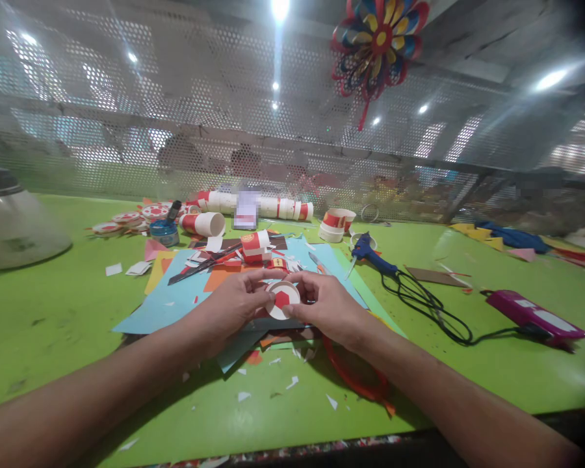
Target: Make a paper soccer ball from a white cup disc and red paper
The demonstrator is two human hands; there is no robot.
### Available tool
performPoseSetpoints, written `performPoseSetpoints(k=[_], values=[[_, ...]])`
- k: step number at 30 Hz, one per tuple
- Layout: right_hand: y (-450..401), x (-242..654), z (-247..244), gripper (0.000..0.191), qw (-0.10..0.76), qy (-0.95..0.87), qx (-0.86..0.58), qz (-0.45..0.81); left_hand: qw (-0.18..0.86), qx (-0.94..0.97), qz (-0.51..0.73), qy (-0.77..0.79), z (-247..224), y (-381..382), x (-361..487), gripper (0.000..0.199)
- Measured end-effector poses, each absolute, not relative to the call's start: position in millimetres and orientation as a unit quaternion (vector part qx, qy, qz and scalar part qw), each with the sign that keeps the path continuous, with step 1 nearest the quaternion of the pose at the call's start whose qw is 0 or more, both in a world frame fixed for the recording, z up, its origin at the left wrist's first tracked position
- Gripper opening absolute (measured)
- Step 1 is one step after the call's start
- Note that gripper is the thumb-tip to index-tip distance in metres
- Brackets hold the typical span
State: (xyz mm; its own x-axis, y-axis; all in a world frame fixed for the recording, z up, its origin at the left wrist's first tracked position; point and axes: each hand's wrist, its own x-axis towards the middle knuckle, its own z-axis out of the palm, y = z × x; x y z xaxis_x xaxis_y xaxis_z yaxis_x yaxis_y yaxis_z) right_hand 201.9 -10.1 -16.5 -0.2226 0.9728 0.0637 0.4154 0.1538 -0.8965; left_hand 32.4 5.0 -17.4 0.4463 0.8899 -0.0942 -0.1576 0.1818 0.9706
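Note:
A round white paper cup base [277, 312] with a red hexagon on its face is held between my two hands, over blue paper sheets [151, 305]. My left hand [241, 296] pinches its left edge, thumb on the rim. On the other side my right hand [322, 302] grips it, with the thumb pressed on the lower right of the face. Just beyond lie a cut red-and-white paper cup [255, 244], red and white paper scraps, and dark-bladed scissors [195, 270]. The fingertips behind the disc are partly hidden.
A blue glue gun [370, 250] trails a black cord to a magenta power box [536, 317] at right. Blue glue jar [164, 232], stacked paper cups [214, 200] and decorated discs [127, 220] stand farther back. Paper snippets litter the green table [166, 416]; a pinwheel [381, 39] hangs above.

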Motion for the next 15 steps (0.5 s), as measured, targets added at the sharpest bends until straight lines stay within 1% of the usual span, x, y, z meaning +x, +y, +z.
performPoseSetpoints(k=[5,13,15], values=[[-11.5,201.5,-17.8,0.033,0.359,-0.670,-0.510,0.403,0.662,0.523,0.391,0.367,-16.1,3.4,33.8,0.039],[-8.9,203.0,-21.1,0.032,0.355,-0.672,-0.506,0.409,0.653,0.521,0.385,0.391,-12.6,2.0,34.1,0.046],[-9.5,202.6,-18.4,0.030,0.352,-0.671,-0.508,0.410,0.649,0.531,0.380,0.390,-13.9,2.8,33.2,0.050]])
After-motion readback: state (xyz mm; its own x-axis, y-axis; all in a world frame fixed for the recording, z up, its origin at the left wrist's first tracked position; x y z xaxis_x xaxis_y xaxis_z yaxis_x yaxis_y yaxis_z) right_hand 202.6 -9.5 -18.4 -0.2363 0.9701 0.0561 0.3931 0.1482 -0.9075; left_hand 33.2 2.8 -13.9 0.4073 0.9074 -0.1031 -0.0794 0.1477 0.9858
